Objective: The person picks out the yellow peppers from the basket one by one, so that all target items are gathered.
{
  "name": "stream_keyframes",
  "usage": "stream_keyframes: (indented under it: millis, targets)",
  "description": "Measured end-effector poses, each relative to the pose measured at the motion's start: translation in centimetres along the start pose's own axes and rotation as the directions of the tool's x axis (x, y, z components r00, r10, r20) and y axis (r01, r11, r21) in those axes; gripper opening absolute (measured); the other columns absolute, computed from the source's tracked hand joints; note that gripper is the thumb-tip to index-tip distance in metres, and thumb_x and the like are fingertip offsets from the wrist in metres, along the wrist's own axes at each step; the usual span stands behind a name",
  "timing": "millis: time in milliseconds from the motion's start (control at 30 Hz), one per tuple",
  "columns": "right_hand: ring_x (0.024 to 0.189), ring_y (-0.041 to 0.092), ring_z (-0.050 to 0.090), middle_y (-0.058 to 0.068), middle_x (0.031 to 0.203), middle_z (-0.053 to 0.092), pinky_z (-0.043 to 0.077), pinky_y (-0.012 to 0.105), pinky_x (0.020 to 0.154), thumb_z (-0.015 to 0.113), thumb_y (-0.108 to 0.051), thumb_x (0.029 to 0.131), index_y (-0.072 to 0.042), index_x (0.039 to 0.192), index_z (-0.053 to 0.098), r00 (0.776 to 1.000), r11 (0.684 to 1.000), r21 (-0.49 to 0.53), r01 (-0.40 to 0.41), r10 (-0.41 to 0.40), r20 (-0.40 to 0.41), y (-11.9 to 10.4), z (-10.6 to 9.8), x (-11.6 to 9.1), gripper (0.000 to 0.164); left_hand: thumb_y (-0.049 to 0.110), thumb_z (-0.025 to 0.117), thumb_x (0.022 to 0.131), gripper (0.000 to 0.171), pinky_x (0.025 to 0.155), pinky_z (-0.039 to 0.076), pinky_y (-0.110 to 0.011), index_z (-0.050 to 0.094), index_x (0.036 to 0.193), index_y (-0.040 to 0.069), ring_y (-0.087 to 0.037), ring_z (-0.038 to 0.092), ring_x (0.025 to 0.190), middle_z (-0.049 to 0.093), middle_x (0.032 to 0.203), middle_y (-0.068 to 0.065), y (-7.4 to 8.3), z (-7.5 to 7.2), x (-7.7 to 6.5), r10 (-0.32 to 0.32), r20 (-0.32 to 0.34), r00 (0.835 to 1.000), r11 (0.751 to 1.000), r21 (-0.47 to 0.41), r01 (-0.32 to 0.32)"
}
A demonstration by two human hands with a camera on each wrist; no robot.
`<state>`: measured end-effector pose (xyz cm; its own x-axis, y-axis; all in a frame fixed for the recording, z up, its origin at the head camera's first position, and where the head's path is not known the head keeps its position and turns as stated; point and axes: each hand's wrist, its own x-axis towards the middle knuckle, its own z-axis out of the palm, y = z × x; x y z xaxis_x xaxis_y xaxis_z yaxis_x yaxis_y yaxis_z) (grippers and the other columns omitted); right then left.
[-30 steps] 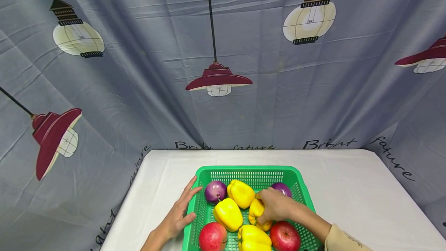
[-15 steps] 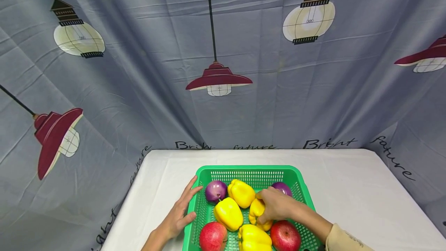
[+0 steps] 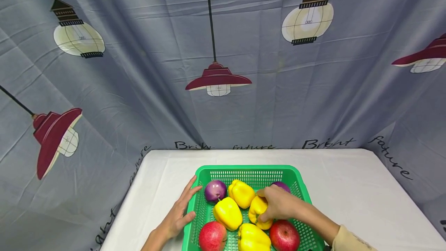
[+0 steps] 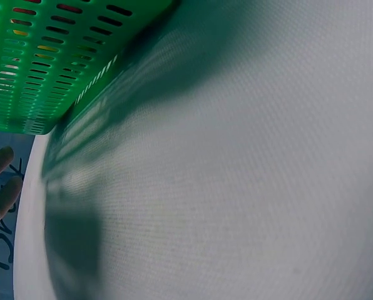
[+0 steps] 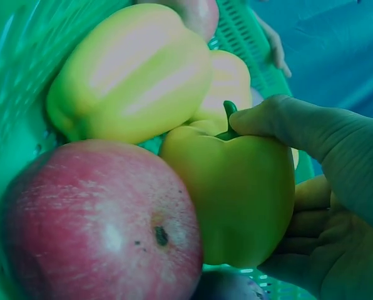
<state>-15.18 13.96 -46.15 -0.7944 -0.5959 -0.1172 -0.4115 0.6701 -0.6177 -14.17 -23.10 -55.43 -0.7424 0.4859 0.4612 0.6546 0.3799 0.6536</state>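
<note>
The left hand (image 3: 175,216), fingers spread, lies at the left rim of the green basket (image 3: 244,174) on the desk (image 3: 162,183), and within the basket a round purple item (image 3: 215,191) sits left of the yellow pepper (image 3: 258,209) that the right hand (image 3: 280,203) pinches, just beside a red apple (image 3: 285,236).

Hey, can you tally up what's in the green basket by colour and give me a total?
Yellow peppers: 4
Red fruits: 2
Purple round things: 2
Total: 8 in view; the near end of the basket is cut off in the head view.
</note>
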Motion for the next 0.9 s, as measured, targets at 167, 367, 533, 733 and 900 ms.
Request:
stream_keyframes:
  millis: [167,367,533,733,900]
  targets:
    - [0.061,0.006,0.05,-0.01,0.07,0.055,0.046,0.023,0.052,0.087,-0.024,0.067,-0.014,0.093,0.066,1.0,1.0,0.018,0.012,-0.012,-0.015,-0.1,-0.6,-0.4,0.035,0.034,0.048,0.095,0.064,0.093,0.032,-0.08,0.041,0.152,0.005,-0.036,0.025,0.149,0.016,0.166,-0.016,0.0,-0.1,0.0,0.001,-0.001,1.0,1.0,0.001,-0.001]
    - [0.061,0.007,0.052,-0.009,0.072,0.056,0.049,0.024,0.053,0.088,-0.023,0.068,-0.017,0.09,0.064,0.999,0.996,0.088,0.029,-0.025,-0.042,-0.3,-1.3,-1.0,0.033,0.035,0.048,0.096,0.064,0.093,0.033,-0.08,0.04,0.153,0.007,-0.037,0.026,0.148,0.016,0.167,-0.014,0.1,0.0,0.0,-0.007,0.008,1.0,1.0,0.005,0.007]
    - [0.064,0.006,0.054,-0.009,0.077,0.059,0.052,0.025,0.055,0.088,-0.024,0.07,-0.012,0.1,0.067,0.996,0.991,0.118,0.062,-0.053,-0.076,-0.4,-1.8,-1.6,0.038,0.035,0.047,0.096,0.064,0.093,0.034,-0.079,0.04,0.153,0.007,-0.037,0.027,0.148,0.016,0.167,-0.014,0.2,0.1,0.0,-0.007,0.009,1.0,1.0,0.008,0.006]
    - [0.07,0.007,0.058,-0.006,0.096,0.066,0.054,0.026,0.059,0.087,-0.024,0.071,0.006,0.129,0.062,0.99,0.984,0.165,0.062,-0.04,-0.136,-0.6,-2.4,-2.6,0.07,0.036,0.047,0.097,0.063,0.093,0.034,-0.079,0.04,0.153,0.007,-0.037,0.027,0.148,0.016,0.167,-0.015,0.1,0.1,0.1,0.003,0.004,1.0,1.0,0.008,-0.003]
    - [0.079,0.009,0.06,-0.006,0.102,0.066,0.055,0.027,0.069,0.086,-0.024,0.074,0.003,0.133,0.06,0.976,0.982,0.174,0.078,-0.039,-0.216,-0.8,-2.9,-3.3,0.07,0.037,0.046,0.098,0.063,0.093,0.034,-0.078,0.041,0.152,0.005,-0.037,0.027,0.148,0.016,0.166,-0.017,0.1,0.1,0.1,0.018,-0.003,1.0,1.0,0.017,-0.018]
